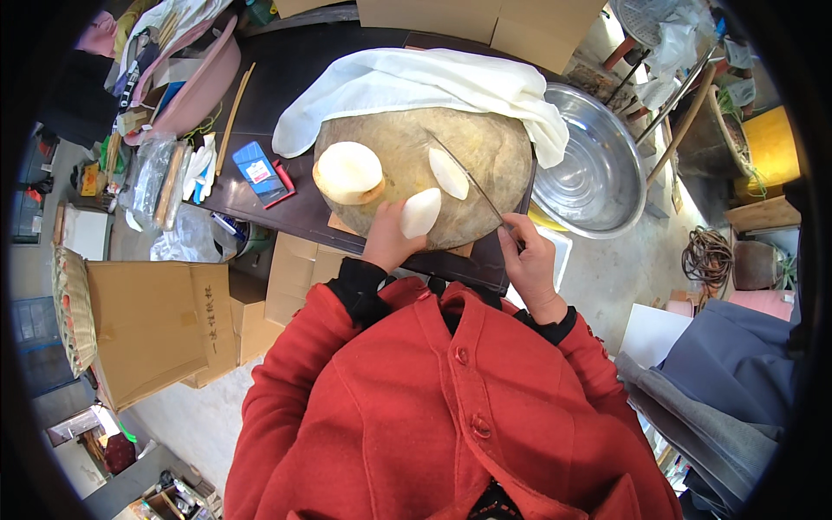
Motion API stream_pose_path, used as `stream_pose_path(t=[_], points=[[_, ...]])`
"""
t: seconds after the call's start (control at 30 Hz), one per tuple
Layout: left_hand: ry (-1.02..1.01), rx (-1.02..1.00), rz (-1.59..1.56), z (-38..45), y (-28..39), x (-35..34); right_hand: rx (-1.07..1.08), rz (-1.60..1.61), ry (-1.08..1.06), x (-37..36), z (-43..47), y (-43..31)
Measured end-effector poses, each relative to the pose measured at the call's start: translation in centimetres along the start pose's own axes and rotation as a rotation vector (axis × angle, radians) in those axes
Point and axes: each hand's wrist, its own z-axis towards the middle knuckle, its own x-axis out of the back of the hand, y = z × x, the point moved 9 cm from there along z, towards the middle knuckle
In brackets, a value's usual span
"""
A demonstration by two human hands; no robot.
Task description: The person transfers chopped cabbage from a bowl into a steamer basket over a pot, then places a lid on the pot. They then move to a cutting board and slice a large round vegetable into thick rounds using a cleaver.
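Observation:
My left hand (391, 239) holds a white, peeled vegetable piece (421, 212) at the near edge of a round wooden chopping board (396, 130). In my right hand (530, 257) is the handle of a knife (473, 181); its blade, seen nearly edge-on, reaches over the board. Another white piece (448, 173) lies on the wood, close beside the blade. A larger, cut white vegetable (350, 170) with a flat top and brownish lower edge rests at the board's left side. White cloth (416, 81) is draped over the far edge.
A large metal basin (591, 162) stands right of the board. On the dark table (260, 97) lie a blue and red package (263, 174) and a wooden stick (234, 120). A pink basin (208, 84) is at the far left. Cardboard boxes (156, 325) stand at the lower left.

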Motion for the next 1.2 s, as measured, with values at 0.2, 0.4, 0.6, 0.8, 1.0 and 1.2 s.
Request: stream_pose_path(t=[0.2, 0.4, 0.6, 0.8, 1.0, 1.2], points=[[-0.371, 0.156, -0.720, -3.0, 3.1, 5.5, -0.026, 0.039, 0.085, 0.9, -0.1, 1.3], [-0.566, 0.003, -0.905, -5.0, 10.4, 12.4, 0.001, 0.101, 0.055, -0.6, 0.4, 1.3], [-0.787, -0.682, -0.819, -8.3, 21.7, 17.0, 0.005, 0.033, 0.069, -0.5, 1.4, 1.6], [-0.808, -0.784, -0.872, -9.1, 22.5, 16.5, -0.157, 0.058, 0.109, 0.2, 1.1, 4.7], [-0.220, 0.028, -0.354, -1.0, 5.4, 5.7, -0.262, 0.072, 0.128, 0.5, -0.1, 6.3], [-0.059, -0.103, 0.174, 1.6, 2.6, -1.0, -0.261, 0.091, 0.122, 1.4, -0.5, 6.2]])
